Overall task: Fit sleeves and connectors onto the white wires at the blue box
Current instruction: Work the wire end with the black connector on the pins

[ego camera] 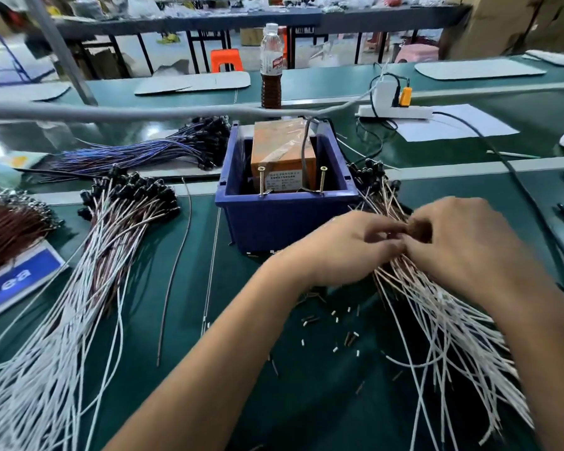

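A blue box [274,219] stands mid-table with an orange block [282,151] inside and two screws at its front rim. To its right a bundle of white wires [443,323] fans toward me, with black connectors [372,174] at the far ends. My left hand [342,245] and my right hand [469,242] meet over this bundle, fingertips together, pinching something small between them; blur hides what it is. Small white and brown sleeve pieces [336,333] lie scattered on the green mat below my hands.
A second white wire bundle [79,304] with black connectors lies left of the box, blue-purple wires [137,151] behind it, brown wires [7,229] far left. A bottle [271,66] and a power strip [394,109] sit behind the box. A grey cable crosses the table.
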{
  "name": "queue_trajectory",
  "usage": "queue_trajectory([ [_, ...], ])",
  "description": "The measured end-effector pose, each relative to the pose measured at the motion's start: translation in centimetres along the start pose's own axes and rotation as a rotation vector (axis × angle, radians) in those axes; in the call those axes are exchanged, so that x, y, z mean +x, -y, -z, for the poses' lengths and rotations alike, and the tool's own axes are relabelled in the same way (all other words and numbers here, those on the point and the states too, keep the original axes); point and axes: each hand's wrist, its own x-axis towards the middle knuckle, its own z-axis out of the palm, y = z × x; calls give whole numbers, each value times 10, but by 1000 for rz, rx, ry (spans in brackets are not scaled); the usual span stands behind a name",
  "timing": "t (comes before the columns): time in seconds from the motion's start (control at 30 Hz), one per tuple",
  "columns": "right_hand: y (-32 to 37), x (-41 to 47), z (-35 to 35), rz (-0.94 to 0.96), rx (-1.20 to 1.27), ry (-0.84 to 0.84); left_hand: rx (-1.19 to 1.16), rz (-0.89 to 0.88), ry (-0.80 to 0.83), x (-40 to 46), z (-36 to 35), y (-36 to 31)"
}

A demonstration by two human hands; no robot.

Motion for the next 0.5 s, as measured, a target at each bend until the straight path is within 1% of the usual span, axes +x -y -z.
queue_trajectory([
  [0.03, 7, -1, 1, 32, 28, 53, 26, 8, 78, -13, 10, 6],
  [0.1, 25, -5, 1, 99, 56, 198, 56, 39, 119, -35, 30, 19],
  [0.13, 35, -7, 0, 140, 49, 265, 31, 79, 106, -45, 41, 26],
  [0.2, 59, -12, -3, 240, -9, 363, -72, 187, 23, -64, 61, 39],
  [0.23, 71, -14, -5, 295, -38, 397, -80, 233, -38, -72, 69, 44],
  [0.33, 109, -21, -10, 435, -69, 473, 28, 376, -240, -88, 90, 64],
  [0.4, 134, -21, -9, 501, -58, 523, 114, 474, -441, -94, 102, 77],
  [0.43, 146, -22, -8, 523, -30, 537, 207, 511, -544, -97, 108, 84],
  [0.5, 165, -24, -8, 571, -34, 510, 452, 586, -724, -101, 118, 100],
])
